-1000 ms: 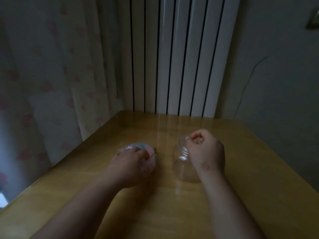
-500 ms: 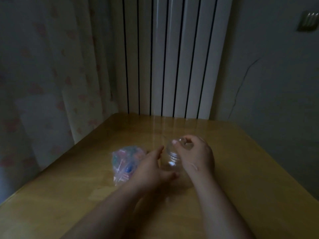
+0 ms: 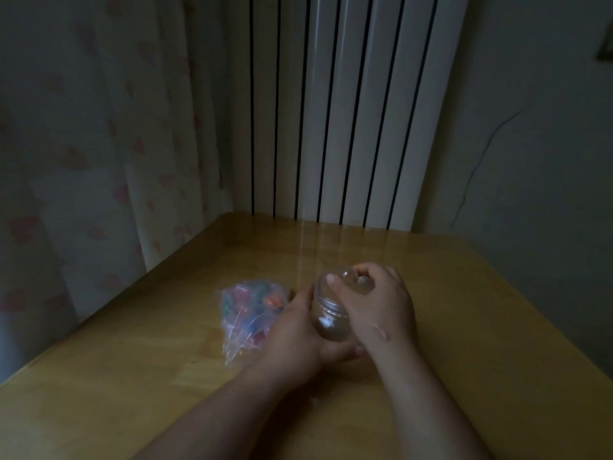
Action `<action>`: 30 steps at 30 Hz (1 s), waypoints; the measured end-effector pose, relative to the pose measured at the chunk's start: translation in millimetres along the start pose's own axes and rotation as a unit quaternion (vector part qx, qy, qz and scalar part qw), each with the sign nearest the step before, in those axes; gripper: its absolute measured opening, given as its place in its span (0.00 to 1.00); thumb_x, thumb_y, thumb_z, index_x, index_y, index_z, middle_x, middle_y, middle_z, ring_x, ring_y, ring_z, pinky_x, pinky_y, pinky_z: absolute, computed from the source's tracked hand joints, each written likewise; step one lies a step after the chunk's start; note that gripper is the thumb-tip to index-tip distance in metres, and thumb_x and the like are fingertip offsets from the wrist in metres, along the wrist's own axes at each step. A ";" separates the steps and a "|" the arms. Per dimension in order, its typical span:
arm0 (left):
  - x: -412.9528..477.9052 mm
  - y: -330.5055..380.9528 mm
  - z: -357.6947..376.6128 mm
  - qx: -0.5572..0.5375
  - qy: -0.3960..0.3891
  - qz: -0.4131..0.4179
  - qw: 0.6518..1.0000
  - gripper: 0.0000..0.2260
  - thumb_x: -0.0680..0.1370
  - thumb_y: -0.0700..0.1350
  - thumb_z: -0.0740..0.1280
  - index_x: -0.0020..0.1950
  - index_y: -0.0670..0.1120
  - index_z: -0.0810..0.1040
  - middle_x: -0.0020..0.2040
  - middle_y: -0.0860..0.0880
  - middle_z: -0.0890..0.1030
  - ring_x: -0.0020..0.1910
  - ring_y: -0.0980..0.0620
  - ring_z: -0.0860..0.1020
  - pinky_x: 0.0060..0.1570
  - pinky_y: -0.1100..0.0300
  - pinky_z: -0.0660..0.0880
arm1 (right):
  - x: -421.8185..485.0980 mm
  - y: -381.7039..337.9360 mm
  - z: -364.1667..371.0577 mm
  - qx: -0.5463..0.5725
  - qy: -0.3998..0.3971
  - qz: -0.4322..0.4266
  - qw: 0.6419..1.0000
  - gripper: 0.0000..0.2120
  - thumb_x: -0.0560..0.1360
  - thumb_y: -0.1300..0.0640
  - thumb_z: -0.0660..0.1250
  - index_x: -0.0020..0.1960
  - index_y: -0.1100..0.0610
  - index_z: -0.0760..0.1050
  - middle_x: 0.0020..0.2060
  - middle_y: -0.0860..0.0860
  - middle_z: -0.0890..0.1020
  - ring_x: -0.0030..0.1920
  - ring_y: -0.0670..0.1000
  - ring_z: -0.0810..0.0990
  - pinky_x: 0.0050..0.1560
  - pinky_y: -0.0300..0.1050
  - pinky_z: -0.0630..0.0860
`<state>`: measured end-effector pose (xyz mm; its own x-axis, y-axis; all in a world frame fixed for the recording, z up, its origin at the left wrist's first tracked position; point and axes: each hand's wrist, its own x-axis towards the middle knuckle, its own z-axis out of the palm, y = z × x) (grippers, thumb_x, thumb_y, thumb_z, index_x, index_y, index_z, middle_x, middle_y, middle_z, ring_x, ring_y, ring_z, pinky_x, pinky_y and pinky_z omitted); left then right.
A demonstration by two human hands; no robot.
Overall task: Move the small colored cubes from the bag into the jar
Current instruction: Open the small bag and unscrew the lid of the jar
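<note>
A clear jar [image 3: 331, 318] is held in front of me, tilted with its top end pointing away, just above the wooden table [image 3: 481, 327]. My left hand [image 3: 298, 336] cups the jar's lower body from the left. My right hand [image 3: 374, 303] wraps over the jar's top end, with the thumb across it. A clear plastic bag [image 3: 247, 313] filled with small colored cubes lies on the table just left of my left hand, and neither hand holds it. Whether the jar has a lid is hidden by my right hand.
A white ribbed radiator [image 3: 341, 107] stands behind the table's far edge. A pale curtain [image 3: 99, 144] with pink marks hangs along the left side. A grey wall [image 3: 530, 127] is at the right. The room is dim.
My left hand has let go of the bag and moved right to grip the jar's body. My right hand stays on the jar's top end. The bag now lies uncovered.
</note>
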<state>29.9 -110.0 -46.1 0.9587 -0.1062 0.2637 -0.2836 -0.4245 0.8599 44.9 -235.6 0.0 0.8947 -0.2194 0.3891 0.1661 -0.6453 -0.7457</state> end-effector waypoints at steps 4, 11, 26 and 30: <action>1.7 -0.9 -0.9 -0.001 -0.003 -0.006 1.000 0.34 0.61 0.53 0.83 0.60 0.65 0.68 0.52 0.63 0.80 0.51 0.73 0.76 0.47 0.75 0.74 | 1.6 0.1 -1.1 -0.005 -0.009 0.002 1.000 0.22 0.70 0.40 0.69 0.60 0.48 0.78 0.54 0.46 0.79 0.55 0.52 0.77 0.49 0.54 0.80; 4.6 -4.6 -6.4 -0.014 -0.025 -0.025 0.999 0.41 0.59 0.51 0.84 0.69 0.57 0.69 0.56 0.59 0.80 0.54 0.64 0.79 0.55 0.66 0.77 | 6.0 3.6 -1.2 0.019 -0.016 -0.025 0.999 0.19 0.71 0.45 0.72 0.58 0.51 0.81 0.53 0.47 0.84 0.54 0.48 0.80 0.50 0.37 0.71; 5.2 -9.6 -11.9 -0.006 -0.057 -0.019 0.998 0.44 0.60 0.54 0.83 0.72 0.59 0.65 0.62 0.60 0.78 0.59 0.63 0.77 0.57 0.66 0.74 | -5.6 1.3 1.5 0.086 -0.012 -0.011 0.996 0.16 0.72 0.50 0.71 0.59 0.46 0.76 0.54 0.44 0.79 0.55 0.47 0.77 0.43 0.38 0.71; 5.5 -9.5 -11.3 -0.014 -0.050 -0.014 0.999 0.42 0.60 0.54 0.83 0.70 0.59 0.66 0.60 0.60 0.79 0.56 0.65 0.78 0.56 0.68 0.76 | -10.2 -1.1 6.9 0.094 0.005 -0.004 0.996 0.19 0.68 0.46 0.73 0.57 0.43 0.73 0.55 0.45 0.76 0.56 0.48 0.74 0.46 0.41 0.72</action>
<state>37.6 -96.4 -48.0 0.9633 -0.1837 0.1957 -0.2554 -0.4026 0.8790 38.4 -227.6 -6.8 0.8889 -0.2233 0.3999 0.2482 -0.4990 -0.8303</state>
